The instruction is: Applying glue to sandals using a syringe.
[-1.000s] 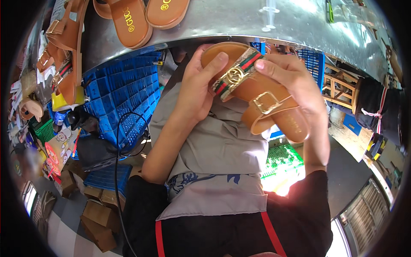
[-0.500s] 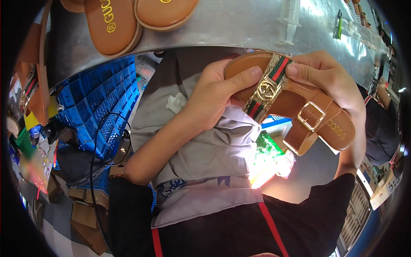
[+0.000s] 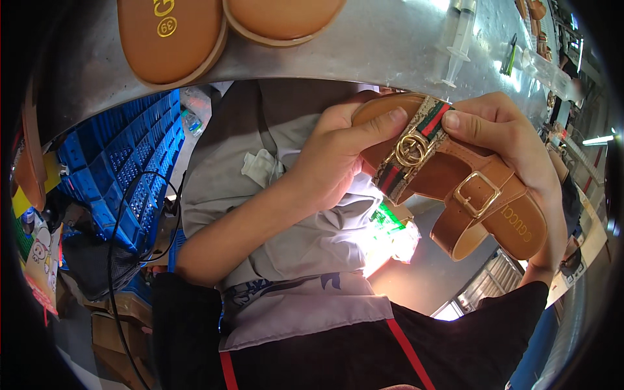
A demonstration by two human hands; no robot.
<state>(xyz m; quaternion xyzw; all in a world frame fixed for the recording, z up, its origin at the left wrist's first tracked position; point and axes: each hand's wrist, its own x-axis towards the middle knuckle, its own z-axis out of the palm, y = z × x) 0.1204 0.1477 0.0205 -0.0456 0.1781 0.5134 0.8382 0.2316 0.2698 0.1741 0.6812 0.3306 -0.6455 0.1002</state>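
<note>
A shiny metal worktable [image 3: 364, 45] spans the top, with blue plastic crates [image 3: 123, 175] stacked left.

Both hands grip tan sandal [image 3: 455, 188] just below tabletop [image 3: 364, 45] edge: left hand [image 3: 331, 162] thumb and right hand [image 3: 513, 143] thumb on striped strap [image 3: 416, 146]. Two tan soles [image 3: 172, 39] and syringe [image 3: 458, 45] on tabletop.

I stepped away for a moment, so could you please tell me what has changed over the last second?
The tan sandal has drifted right and lower in view, and the two loose soles on the metal table slid toward the top edge. Both hands, left and right, still hold the sandal, thumbs by its gold buckle.
</note>
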